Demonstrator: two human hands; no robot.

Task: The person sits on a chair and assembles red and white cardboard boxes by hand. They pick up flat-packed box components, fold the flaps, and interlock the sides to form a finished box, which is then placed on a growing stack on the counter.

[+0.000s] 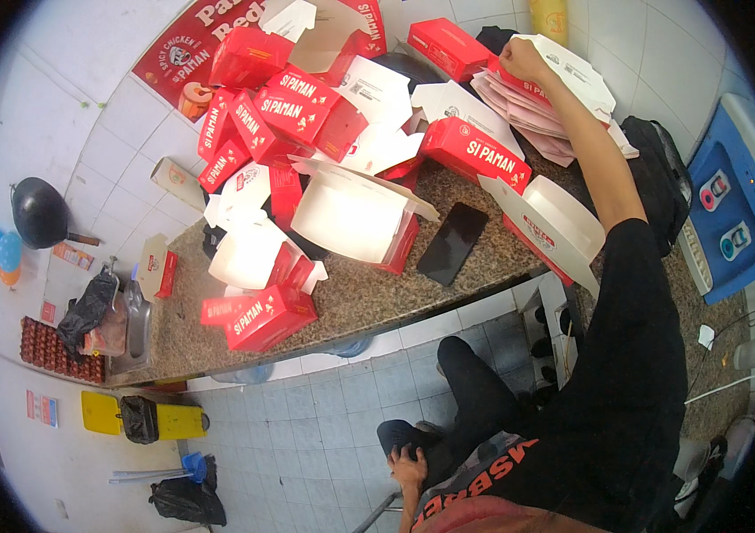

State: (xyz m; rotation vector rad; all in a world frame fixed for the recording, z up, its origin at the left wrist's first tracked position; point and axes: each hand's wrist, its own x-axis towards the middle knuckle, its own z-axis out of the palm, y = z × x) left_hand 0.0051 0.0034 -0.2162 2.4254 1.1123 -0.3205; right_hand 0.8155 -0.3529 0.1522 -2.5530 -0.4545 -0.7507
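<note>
My right hand (519, 60) reaches far across the granite counter (368, 298) and pinches the top sheet of a stack of flat red-and-white box blanks (564, 102) at the back right. My left hand (408, 466) rests low on my knee, fingers spread, holding nothing. A half-folded white box with red trim (555, 226) lies by my right forearm. An open white box (351, 218) sits mid-counter, with a heap of folded red boxes (279, 115) behind it. One closed red box (266, 318) stands near the front edge.
A black phone (453, 242) lies flat beside the open box. A black bag (662, 173) and a blue dispenser (728, 204) are to the right. At left hang a black wok (39, 213) and a steel sink (137, 329). Bin bags (186, 502) lie on the tiled floor.
</note>
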